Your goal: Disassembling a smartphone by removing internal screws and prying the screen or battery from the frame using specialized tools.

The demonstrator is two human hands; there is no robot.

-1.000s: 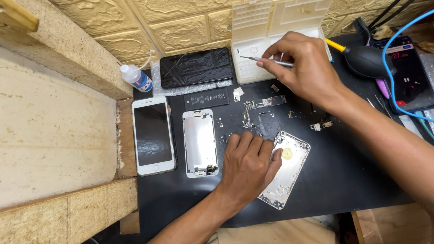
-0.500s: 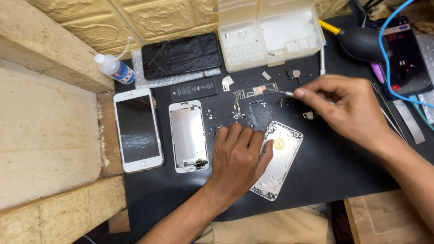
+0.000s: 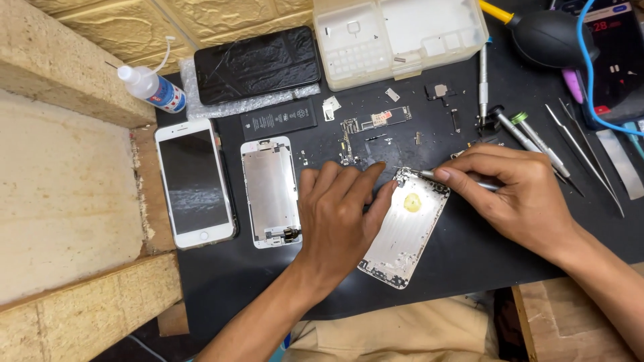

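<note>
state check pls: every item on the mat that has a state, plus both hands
left hand: flat, pressing the rear housing
right hand: gripping a thin tool
thin tool: tip at housing's top edge
rear housing: gutted, inside up
white phone: assembled, screen dark
screen assembly: detached, face down
parts box: lid open
bottle: lying down, capped

Black work mat [image 3: 469, 268] against textured beige wall tiles [image 3: 100, 20].

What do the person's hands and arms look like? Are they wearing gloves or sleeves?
No gloves. Both the left hand and the right hand are bare, with no rings showing on the fingers. No watch or bracelet is on either wrist. Both forearms are bare too, with no sleeves in view. The fingernails are short.
</note>
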